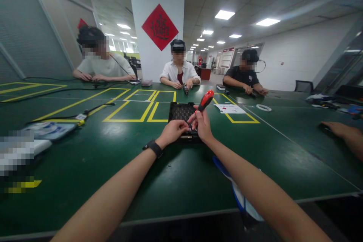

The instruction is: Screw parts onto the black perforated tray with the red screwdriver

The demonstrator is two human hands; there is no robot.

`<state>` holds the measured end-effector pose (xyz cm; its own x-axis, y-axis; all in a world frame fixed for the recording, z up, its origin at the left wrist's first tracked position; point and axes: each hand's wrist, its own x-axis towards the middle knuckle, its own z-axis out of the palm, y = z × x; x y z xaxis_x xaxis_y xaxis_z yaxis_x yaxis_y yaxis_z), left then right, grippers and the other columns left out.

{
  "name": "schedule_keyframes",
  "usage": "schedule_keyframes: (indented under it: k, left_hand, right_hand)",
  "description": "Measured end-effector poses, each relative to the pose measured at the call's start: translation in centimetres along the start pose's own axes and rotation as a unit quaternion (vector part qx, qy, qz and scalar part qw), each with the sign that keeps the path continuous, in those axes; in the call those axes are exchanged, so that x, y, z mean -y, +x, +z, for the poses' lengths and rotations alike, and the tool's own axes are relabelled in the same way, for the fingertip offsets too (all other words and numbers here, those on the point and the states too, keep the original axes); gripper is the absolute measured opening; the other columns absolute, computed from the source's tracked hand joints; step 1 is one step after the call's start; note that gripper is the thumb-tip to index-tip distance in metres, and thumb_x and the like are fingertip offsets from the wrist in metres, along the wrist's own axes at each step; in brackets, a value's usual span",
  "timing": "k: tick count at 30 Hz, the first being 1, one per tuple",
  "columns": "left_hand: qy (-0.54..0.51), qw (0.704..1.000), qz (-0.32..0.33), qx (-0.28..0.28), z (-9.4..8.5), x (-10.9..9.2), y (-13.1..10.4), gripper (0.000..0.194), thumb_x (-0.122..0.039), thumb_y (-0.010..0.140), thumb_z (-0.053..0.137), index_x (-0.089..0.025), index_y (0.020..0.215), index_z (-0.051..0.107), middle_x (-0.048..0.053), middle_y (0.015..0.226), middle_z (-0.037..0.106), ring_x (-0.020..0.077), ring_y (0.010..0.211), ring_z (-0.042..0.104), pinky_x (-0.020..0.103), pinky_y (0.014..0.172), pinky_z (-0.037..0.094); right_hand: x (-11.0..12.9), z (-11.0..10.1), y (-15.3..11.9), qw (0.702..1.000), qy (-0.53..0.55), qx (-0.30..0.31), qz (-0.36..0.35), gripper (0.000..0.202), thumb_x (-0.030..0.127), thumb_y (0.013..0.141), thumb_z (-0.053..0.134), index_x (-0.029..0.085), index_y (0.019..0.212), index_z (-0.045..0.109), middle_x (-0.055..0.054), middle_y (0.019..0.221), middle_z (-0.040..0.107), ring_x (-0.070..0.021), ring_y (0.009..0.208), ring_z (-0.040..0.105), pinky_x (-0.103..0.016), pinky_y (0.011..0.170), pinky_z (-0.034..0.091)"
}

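Note:
My right hand point(202, 124) is closed round a screwdriver with a red and black handle point(206, 101). The handle tilts up to the right, and its shaft runs down toward my left fingertips. Under both hands lies a black case point(181, 111) with a patterned, pocketed inside. My left hand point(175, 132), with a dark band point(153, 148) on the wrist, is over the near left part of the case. Its fingers are pinched together close to the screwdriver's lower end. What they pinch, if anything, is too small to make out.
Yellow tape frames point(124, 111) mark the green table point(127, 181). A white paper sheet point(230, 109) and a white ring point(263, 108) lie beyond to the right. A blue and white item point(239, 193) sits under my right forearm. Several people sit around; another person's hand point(337, 128) rests at right.

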<state>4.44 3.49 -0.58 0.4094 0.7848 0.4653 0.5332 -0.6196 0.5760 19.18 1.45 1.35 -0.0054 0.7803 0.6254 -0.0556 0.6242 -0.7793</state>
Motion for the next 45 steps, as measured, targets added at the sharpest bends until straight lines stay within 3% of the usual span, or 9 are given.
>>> schedule_keyframes:
  k: [5,12,16,27,35,45]
  left_hand:
    - [-0.022,0.999,0.036,0.021,-0.26,-0.32,-0.01,0.023,-0.032,0.079,0.049,-0.017,0.082,0.067,0.003,0.081,0.067,0.0138,0.072,0.057,0.024,0.070,0.041]
    - [-0.017,1.000,-0.011,0.001,-0.10,-0.54,-0.15,0.030,-0.044,0.070,0.058,-0.016,0.079,0.063,0.002,0.074,0.064,0.0126,0.064,0.054,0.022,0.059,0.039]
    - [-0.001,1.000,-0.003,0.001,-0.08,-0.29,-0.12,0.029,-0.044,0.071,0.057,-0.016,0.076,0.062,0.002,0.070,0.062,0.0121,0.061,0.052,0.022,0.057,0.038]
    - [0.012,0.999,0.049,0.009,-0.16,-0.28,-0.13,0.020,-0.029,0.078,0.051,-0.018,0.083,0.066,0.004,0.082,0.066,0.0142,0.074,0.057,0.023,0.071,0.042]
    - [0.026,0.999,0.026,-0.010,-0.14,-0.56,-0.26,0.025,-0.041,0.070,0.060,-0.017,0.077,0.064,0.001,0.071,0.064,0.0122,0.062,0.054,0.022,0.059,0.039]
    - [0.032,0.997,0.065,0.006,-0.36,-0.61,-0.31,0.018,-0.027,0.079,0.049,-0.020,0.085,0.065,0.003,0.083,0.066,0.0142,0.076,0.057,0.024,0.071,0.040]
  right_hand:
    - [-0.14,-0.07,0.10,1.000,0.014,-0.007,0.003,0.035,0.043,0.086,0.034,0.022,0.113,0.039,0.006,0.061,0.053,-0.0038,0.035,0.040,-0.015,0.035,0.033]
    - [-0.41,0.00,0.06,1.000,-0.006,-0.018,-0.005,0.033,0.044,0.085,0.036,0.021,0.108,0.040,0.007,0.058,0.052,-0.0028,0.033,0.037,-0.014,0.034,0.030]
    - [-0.25,0.05,0.01,1.000,-0.006,-0.006,-0.003,0.033,0.044,0.085,0.036,0.021,0.108,0.040,0.007,0.059,0.052,-0.0029,0.033,0.037,-0.015,0.034,0.029]
    - [-0.29,-0.14,0.04,1.000,0.007,0.001,0.010,0.034,0.044,0.085,0.035,0.020,0.108,0.041,0.006,0.059,0.053,-0.0034,0.034,0.038,-0.015,0.034,0.031]
    - [-0.23,-0.01,-0.03,1.000,-0.004,-0.017,-0.004,0.031,0.044,0.085,0.037,0.021,0.105,0.041,0.006,0.060,0.053,-0.0030,0.034,0.038,-0.014,0.035,0.031]
    - [-0.38,-0.09,0.05,1.000,0.010,-0.013,-0.001,0.032,0.044,0.085,0.035,0.021,0.106,0.042,0.005,0.060,0.053,-0.0038,0.035,0.039,-0.016,0.035,0.032]
